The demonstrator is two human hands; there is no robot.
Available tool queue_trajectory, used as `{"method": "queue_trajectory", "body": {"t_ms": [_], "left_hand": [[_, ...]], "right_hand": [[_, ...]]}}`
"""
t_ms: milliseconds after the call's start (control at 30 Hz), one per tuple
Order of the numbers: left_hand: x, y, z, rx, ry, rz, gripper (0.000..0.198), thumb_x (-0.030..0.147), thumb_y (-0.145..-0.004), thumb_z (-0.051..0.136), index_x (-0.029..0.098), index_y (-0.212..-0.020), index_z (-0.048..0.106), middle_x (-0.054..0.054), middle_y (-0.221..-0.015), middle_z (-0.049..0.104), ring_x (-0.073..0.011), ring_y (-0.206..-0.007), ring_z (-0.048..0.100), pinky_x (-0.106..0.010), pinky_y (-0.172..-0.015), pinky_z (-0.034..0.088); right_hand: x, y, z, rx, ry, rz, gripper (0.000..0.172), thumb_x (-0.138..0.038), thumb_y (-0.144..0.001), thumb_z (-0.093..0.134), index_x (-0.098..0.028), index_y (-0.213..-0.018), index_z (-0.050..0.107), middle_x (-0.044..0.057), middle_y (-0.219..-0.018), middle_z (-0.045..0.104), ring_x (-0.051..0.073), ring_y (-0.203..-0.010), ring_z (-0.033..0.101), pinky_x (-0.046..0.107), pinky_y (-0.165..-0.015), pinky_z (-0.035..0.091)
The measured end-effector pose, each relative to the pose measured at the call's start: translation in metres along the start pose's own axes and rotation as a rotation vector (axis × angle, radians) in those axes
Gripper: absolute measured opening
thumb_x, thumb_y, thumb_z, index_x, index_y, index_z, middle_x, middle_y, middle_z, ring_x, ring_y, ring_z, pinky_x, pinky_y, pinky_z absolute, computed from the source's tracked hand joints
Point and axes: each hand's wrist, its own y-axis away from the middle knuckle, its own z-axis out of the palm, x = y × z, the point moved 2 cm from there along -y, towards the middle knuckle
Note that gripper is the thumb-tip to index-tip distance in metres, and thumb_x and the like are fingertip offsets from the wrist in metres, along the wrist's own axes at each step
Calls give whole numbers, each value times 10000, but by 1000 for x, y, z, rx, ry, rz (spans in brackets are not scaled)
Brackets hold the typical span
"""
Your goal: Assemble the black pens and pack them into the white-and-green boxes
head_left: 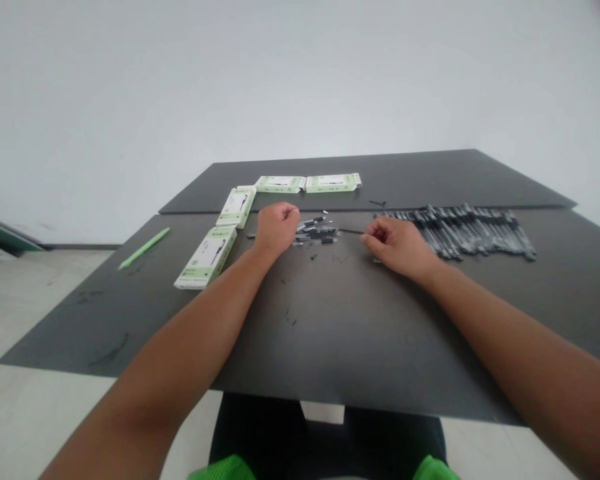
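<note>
Black slender refill [351,231] pinched in grip of right hand [397,245]; left hand [276,227] fisted beside pen parts [317,233]

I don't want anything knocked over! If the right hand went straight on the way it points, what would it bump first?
Probably the small pile of pen parts. The right hand pinches a thin black rod aimed leftward at it; the left hand lies just beyond.

Left hand [276,227], right hand [397,245]: loose fists.
</note>
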Motion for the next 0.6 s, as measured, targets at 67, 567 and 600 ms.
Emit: {"method": "queue_trajectory", "body": {"t_ms": [67,567,600], "left_hand": [[0,-1,0,-17,-3,-6,247,306,-963,646,181,-870,837,-60,-843,827,-219,-815,720,-332,-797,516],[10,6,7,-287,-73,391,203,236,-907,709,188,-1029,864,-93,-1042,820,-246,-1003,717,-398,-994,526],[11,7,8,-324,-84,421,184,235,-907,722,193,-1017,863,-95,-1056,824,-256,-1038,718,-415,-1026,517]], "right_hand": [[-1,0,0,-3,1,6,182,-389,-930,716,-235,-832,713,35,-740,731,208,-671,644,350,-683,483],[1,-2,5,-40,-2,4,183,-396,-917,708,-235,-831,723,29,-746,728,201,-667,633,339,-657,469],[2,-3,6,-41,-7,6,186,-399,-920,707,-235,-834,724,29,-747,727,201,-669,634,339,-657,470]]}}
